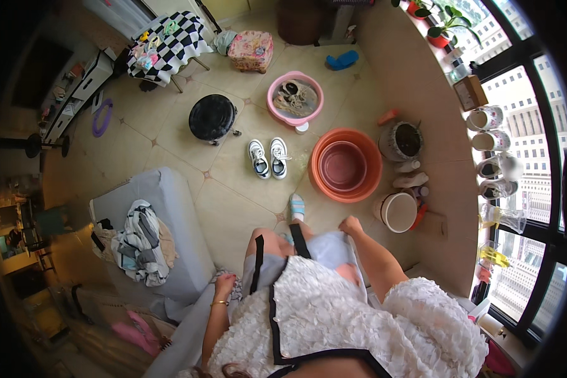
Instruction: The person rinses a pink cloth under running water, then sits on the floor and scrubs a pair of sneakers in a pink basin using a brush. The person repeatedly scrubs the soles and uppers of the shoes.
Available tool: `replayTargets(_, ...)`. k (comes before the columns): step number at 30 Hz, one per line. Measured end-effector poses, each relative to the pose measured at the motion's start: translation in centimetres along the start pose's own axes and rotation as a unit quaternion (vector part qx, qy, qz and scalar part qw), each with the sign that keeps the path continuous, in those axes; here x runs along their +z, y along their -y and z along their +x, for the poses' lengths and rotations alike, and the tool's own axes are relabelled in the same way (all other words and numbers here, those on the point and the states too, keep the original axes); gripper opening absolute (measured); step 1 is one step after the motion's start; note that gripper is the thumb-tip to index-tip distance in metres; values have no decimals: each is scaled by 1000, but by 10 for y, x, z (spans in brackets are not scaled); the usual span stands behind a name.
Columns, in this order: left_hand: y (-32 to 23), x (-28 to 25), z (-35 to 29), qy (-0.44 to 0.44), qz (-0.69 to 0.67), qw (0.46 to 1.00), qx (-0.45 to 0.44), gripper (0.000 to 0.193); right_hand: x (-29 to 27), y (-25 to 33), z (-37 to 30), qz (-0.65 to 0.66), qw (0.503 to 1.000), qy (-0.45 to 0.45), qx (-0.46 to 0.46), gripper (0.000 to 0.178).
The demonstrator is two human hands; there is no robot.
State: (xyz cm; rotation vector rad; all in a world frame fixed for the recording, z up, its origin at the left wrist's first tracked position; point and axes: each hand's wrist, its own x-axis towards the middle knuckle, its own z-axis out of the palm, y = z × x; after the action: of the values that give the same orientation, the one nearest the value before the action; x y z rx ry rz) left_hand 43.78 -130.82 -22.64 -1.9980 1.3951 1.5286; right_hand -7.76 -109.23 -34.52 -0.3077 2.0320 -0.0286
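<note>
My left hand (224,285) is low at my left side, beside the grey seat, with a gold bracelet on the wrist. Its fingers look curled next to a patterned cloth (237,288); what they hold, if anything, is hidden. My right hand (351,225) is closed at the edge of my pale shorts (326,248) and seems to grip the fabric. On the floor ahead stands a pair of dark-and-white sneakers (278,159). Nested orange and reddish basins (378,166) are to their right. Farther off, a pink basin (321,101) holds shoes in water.
A black round stool (212,117) stands left of the sneakers. Crumpled clothes (146,242) lie on the grey seat (189,233). Along the right wall are a planter (389,142), bottles (409,181) and a white bucket (398,212). Several shoes line the windowsill. A checkered table (192,41) is at the back left.
</note>
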Motion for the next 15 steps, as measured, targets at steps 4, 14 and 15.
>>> replayTargets(4, 29, -8, -3, -3, 46, 991, -127, 21, -14, 134, 17, 63, 996, 22, -62, 23)
replayTargets(14, 67, 33, 76, 18, 68, 962, -263, 17, 119, 278, 256, 18, 994, 21, -110, 27)
replayTargets(15, 58, 34, 96, 14, 66, 963, -259, 17, 124, 287, 283, 12, 994, 12, -106, 30)
